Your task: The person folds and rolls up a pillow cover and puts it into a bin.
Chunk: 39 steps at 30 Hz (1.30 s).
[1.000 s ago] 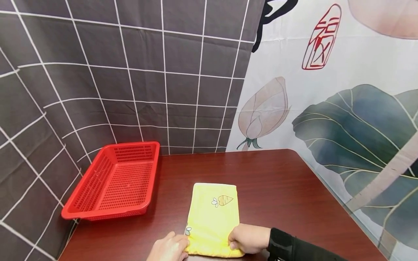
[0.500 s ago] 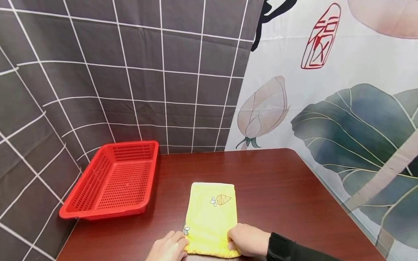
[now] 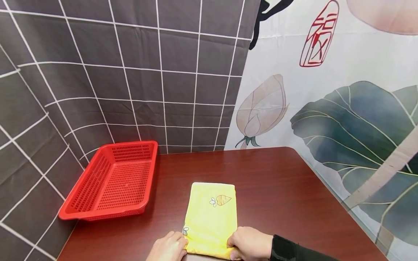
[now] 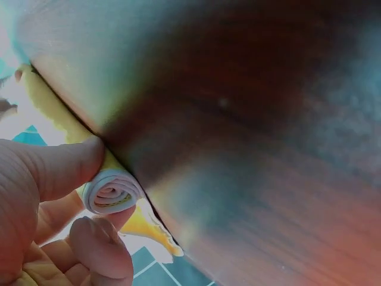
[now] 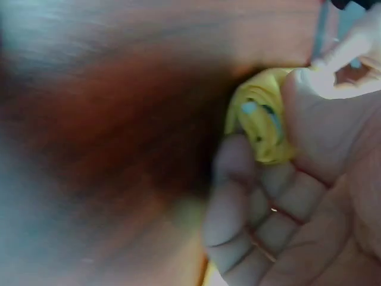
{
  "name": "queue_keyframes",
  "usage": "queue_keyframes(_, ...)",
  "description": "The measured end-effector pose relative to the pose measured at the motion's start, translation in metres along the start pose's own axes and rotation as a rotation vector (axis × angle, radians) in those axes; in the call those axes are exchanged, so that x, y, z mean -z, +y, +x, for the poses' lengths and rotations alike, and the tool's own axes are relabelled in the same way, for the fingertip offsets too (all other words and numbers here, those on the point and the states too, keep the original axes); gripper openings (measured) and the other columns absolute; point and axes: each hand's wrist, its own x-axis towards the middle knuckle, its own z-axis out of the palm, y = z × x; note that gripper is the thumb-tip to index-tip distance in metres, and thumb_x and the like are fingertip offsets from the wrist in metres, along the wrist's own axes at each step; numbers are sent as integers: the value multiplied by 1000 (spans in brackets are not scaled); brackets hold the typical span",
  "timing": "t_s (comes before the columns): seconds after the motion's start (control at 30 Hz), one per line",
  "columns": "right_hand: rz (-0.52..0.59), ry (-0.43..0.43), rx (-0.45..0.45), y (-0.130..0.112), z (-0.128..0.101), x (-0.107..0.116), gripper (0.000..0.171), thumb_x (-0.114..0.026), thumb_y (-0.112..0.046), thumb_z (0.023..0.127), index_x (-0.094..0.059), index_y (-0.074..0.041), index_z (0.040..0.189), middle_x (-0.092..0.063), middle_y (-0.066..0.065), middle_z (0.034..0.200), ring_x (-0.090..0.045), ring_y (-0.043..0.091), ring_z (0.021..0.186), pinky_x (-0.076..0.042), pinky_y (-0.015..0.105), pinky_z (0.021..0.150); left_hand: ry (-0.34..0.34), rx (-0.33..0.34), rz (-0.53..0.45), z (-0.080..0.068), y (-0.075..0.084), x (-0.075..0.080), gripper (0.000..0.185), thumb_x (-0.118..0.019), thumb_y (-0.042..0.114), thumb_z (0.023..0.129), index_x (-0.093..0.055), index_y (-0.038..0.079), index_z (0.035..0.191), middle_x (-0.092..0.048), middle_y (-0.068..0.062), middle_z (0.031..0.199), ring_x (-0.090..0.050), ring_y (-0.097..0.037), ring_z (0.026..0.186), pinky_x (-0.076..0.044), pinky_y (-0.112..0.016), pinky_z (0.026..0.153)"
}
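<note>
A yellow towel (image 3: pixel 211 215) with a carrot print lies folded on the dark wooden table (image 3: pixel 287 195), its near end rolled up. My left hand (image 3: pixel 169 248) pinches the left end of the roll; the left wrist view shows the rolled towel (image 4: pixel 111 193) between my thumb and fingers. My right hand (image 3: pixel 249 243), in a black sleeve, grips the right end; the right wrist view shows the rolled towel (image 5: pixel 259 122) under my curled fingers (image 5: pixel 238 196).
A red plastic basket (image 3: pixel 112 183) stands at the table's far left against the dark tiled curtain. A printed lotus curtain hangs along the right side. The table's right edge (image 3: pixel 330 194) runs diagonally.
The roll at the near end of the towel has grown slightly, and both hands have shifted a little along with it. The basket has not moved.
</note>
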Motion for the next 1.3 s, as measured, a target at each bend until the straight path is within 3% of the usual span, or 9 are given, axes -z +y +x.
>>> queue_keyframes(0.17,-46,-85,-57,-3,6,7,29,-76,-29,94,-57,-22,73,-36,-13,63,-34,2,59,-32,15,58,1,-7,-16,-2,-1,-1,17,-87,24,80,-73,21,90,-70,7,94,-63,-11,86,-56,-25,69)
queue_keyframes(0.3,74,-127,-183,3,14,12,34,-73,-30,99,-57,-20,71,-38,-12,63,-35,4,57,-33,19,59,8,3,-17,-3,-3,-2,17,-87,24,81,-73,21,91,-70,8,94,-62,-10,87,-56,-25,70)
queue_keyframes(0.43,202,-148,-329,10,21,17,41,-78,-34,96,-59,-17,63,-42,-13,56,-37,5,51,-33,20,56,13,6,-20,-2,-4,-3,18,-87,25,82,-72,21,91,-69,8,94,-62,-10,87,-56,-25,70)
queue_keyframes(0.6,223,-184,-453,12,24,21,42,-84,-39,91,-64,-17,61,-49,-9,50,-43,8,49,-35,21,55,21,-4,-36,-3,-5,-4,20,-87,28,83,-72,20,93,-69,7,95,-62,-10,87,-55,-25,69)
queue_keyframes(0.77,192,-206,-476,23,29,10,44,-84,-45,90,-64,-17,62,-52,-7,51,-46,10,49,-37,23,54,-41,12,-69,0,-6,1,19,-84,29,87,-71,18,96,-71,5,96,-64,-11,86,-56,-27,70)
queue_keyframes(0.97,147,-211,-420,67,37,-32,46,-78,-64,87,-65,-26,65,-55,-12,53,-50,9,50,-42,22,55,-185,135,-176,7,-13,0,18,-79,31,92,-77,16,103,-70,5,89,-65,-14,81,-56,-34,69)
queue_keyframes(1.1,140,-205,-401,86,40,-47,48,-75,-70,85,-66,-28,65,-58,-13,53,-53,8,49,-43,23,53,-214,199,-243,6,-16,-8,13,-76,28,95,-72,21,85,-55,10,74,-51,-9,66,-44,-33,58)
queue_keyframes(1.2,129,-200,-406,88,41,-50,48,-76,-70,85,-66,-27,65,-59,-12,54,-53,8,50,-44,23,53,-250,260,-270,6,-14,-11,25,-72,28,97,-61,26,75,-48,10,72,-45,-9,63,-40,-33,57)
queue_keyframes(1.3,122,-197,-430,79,41,-43,48,-78,-66,86,-64,-26,64,-57,-12,53,-52,7,50,-43,23,53,-289,311,-268,7,-10,-7,21,-70,30,99,-64,26,80,-50,9,75,-49,-12,65,-43,-36,58)
